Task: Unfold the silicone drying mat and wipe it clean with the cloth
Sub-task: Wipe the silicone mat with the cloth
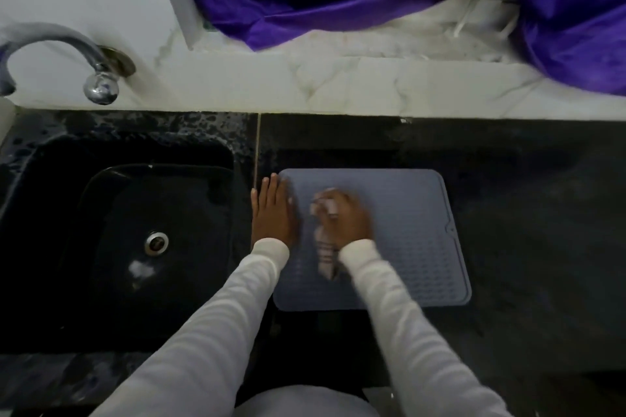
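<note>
Grey-blue rectangular silicone drying mat w/ raised dot texture (406, 230) lies fully unfolded & flat on the dark polished stone countertop (525, 213), just right of the black basin sink (101, 213). Mat's left edge sits near the seam between sink area & counter.

Left hand (274, 210) lies flat, fingers straight & together, palm down on the mat's left edge, partly over the counter beside it; it presses, grips nothing. Right hand (345, 217) is on the mat's left-centre part, fingers curled round a pale striped cloth (327, 254); it clutches the cloth against the mat surface. Cloth bunches under the knuckles & a tail trails back toward the wrist. Right hand & cloth are motion-blurred, so exact finger placement can't be told. Both arms in white long sleeves (210, 315).

Chrome curved tap (98, 78) stands on the white marble ledge (305, 88) behind the sink. Purple shiny fabric (559, 10) drapes over the white frame at the back, upper right
</note>
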`<action>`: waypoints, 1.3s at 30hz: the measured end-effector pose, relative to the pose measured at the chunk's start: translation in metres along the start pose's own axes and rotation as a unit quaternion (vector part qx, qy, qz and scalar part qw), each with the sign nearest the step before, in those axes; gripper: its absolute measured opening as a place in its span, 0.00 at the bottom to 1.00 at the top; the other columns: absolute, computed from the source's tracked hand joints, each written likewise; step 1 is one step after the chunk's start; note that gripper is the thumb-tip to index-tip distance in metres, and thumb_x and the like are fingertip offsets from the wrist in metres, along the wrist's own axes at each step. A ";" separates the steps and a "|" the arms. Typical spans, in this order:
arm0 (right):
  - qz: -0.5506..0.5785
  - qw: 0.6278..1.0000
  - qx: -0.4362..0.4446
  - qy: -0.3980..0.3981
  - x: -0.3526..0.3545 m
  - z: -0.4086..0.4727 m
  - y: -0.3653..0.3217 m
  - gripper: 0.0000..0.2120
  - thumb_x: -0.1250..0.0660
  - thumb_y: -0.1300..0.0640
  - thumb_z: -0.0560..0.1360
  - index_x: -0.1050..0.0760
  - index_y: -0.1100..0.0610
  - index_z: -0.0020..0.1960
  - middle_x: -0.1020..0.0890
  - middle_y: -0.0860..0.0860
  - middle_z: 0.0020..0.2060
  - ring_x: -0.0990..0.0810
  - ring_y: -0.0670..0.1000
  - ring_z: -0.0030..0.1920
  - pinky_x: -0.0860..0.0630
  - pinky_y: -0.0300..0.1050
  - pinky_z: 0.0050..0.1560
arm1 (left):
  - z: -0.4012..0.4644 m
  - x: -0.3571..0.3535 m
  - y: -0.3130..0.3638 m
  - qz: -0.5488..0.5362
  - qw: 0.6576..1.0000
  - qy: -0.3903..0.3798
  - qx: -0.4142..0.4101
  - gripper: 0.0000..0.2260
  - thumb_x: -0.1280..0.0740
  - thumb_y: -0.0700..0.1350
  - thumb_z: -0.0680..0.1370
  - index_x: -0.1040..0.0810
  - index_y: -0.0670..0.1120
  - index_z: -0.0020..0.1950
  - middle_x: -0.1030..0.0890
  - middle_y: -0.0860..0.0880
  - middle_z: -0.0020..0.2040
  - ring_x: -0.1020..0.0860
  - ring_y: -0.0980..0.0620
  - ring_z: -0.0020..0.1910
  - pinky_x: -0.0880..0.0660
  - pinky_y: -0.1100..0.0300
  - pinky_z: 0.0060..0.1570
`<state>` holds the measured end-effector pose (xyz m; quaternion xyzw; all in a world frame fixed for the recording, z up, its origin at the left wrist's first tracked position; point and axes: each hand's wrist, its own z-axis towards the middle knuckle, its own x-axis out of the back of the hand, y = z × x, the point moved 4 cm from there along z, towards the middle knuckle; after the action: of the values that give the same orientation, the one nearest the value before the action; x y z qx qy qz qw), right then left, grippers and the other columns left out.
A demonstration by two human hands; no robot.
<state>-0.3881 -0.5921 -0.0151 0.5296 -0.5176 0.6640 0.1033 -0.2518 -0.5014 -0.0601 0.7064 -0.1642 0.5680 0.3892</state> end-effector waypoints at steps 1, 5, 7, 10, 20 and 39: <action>-0.017 0.999 0.017 -0.027 -0.024 -0.013 -0.013 0.15 0.35 0.52 0.76 0.24 0.53 0.62 0.23 0.55 0.60 0.24 0.57 0.57 0.26 0.49 0.57 | -0.005 0.000 0.003 0.006 1.000 -0.006 -0.014 0.23 0.49 0.46 0.84 0.44 0.44 0.79 0.46 0.47 0.80 0.51 0.48 0.79 0.64 0.52 0.75; -0.068 0.998 0.014 -0.011 -0.053 -0.037 -0.013 0.19 0.34 0.54 0.77 0.27 0.54 0.67 0.25 0.60 0.59 0.19 0.63 0.42 0.20 0.55 0.38 | -0.023 -0.011 0.001 0.067 0.997 -0.026 -0.036 0.25 0.51 0.48 0.84 0.52 0.46 0.80 0.52 0.49 0.81 0.53 0.49 0.79 0.62 0.50 0.75; -0.089 0.995 0.032 -0.020 -0.046 -0.035 -0.004 0.18 0.35 0.53 0.77 0.27 0.54 0.66 0.25 0.60 0.58 0.19 0.64 0.40 0.21 0.55 0.37 | -0.026 -0.015 -0.001 0.097 0.994 -0.021 -0.042 0.25 0.54 0.50 0.84 0.54 0.47 0.80 0.53 0.49 0.81 0.54 0.49 0.79 0.61 0.48 0.76; -0.109 0.993 0.042 -0.013 -0.021 -0.030 0.027 0.19 0.43 0.50 0.77 0.26 0.51 0.65 0.25 0.60 0.60 0.19 0.63 0.45 0.20 0.58 0.42 | -0.025 -0.017 -0.004 0.108 0.993 -0.019 -0.048 0.25 0.56 0.53 0.84 0.53 0.47 0.80 0.51 0.49 0.81 0.53 0.49 0.79 0.61 0.46 0.76; -0.194 0.973 -0.115 0.047 0.112 -0.033 0.186 0.21 0.35 0.53 0.76 0.29 0.52 0.68 0.30 0.61 0.61 0.21 0.68 0.45 0.25 0.58 0.48 | -0.023 -0.012 -0.003 0.130 0.989 -0.025 -0.060 0.25 0.56 0.52 0.84 0.51 0.46 0.80 0.48 0.48 0.80 0.50 0.48 0.79 0.62 0.46 0.75; -0.043 0.995 0.091 -0.027 -0.031 -0.085 -0.010 0.15 0.30 0.54 0.72 0.22 0.56 0.57 0.23 0.60 0.51 0.19 0.63 0.39 0.23 0.52 0.35 | -0.048 -0.017 0.005 0.103 0.992 -0.026 -0.073 0.25 0.52 0.46 0.84 0.53 0.41 0.80 0.52 0.44 0.80 0.54 0.47 0.79 0.61 0.49 0.76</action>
<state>-0.4195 -0.5072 -0.0263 0.5764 -0.4345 0.6887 0.0688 -0.2929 -0.4724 -0.0720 0.6700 -0.2871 0.5730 0.3745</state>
